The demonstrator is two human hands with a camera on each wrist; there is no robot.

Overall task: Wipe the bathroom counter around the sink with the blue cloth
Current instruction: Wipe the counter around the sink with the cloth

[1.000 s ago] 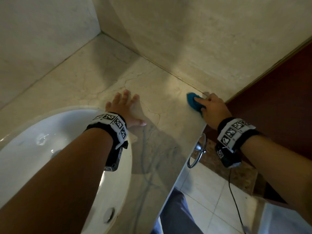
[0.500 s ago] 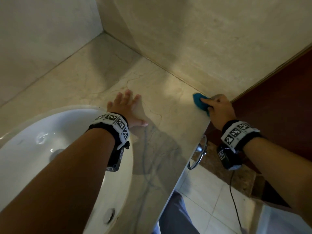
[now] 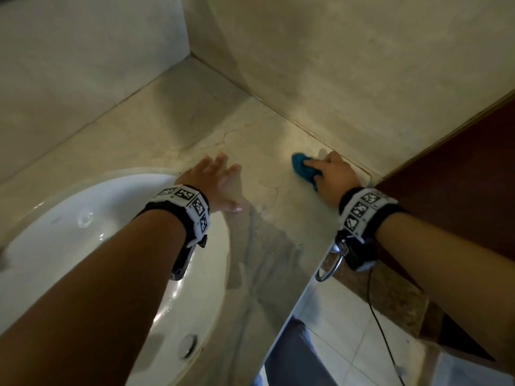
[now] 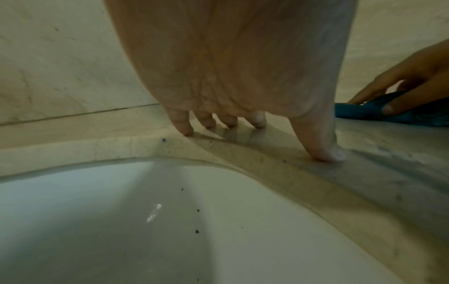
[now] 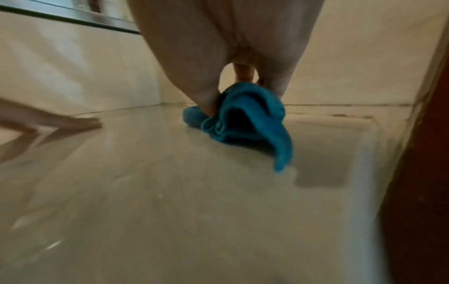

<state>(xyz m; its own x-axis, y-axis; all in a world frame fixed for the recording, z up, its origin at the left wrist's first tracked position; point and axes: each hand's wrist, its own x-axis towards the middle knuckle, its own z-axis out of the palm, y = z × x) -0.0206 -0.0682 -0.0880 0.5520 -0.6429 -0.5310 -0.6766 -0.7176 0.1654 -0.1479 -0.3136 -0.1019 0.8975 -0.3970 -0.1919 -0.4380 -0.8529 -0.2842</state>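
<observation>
Left hand [image 3: 214, 185] lies flat, fingers spread, on the marble surface [image 3: 172, 129] beside the white sink [image 3: 69, 218]. Farther right, the right hand [image 3: 333, 176] grasps the bunched blue cloth [image 3: 302, 168], pressing it down near the wall.

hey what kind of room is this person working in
Most likely a bathroom: a white sink set into a marble-like counter, stone-clad walls, and a tiled floor below.
</observation>
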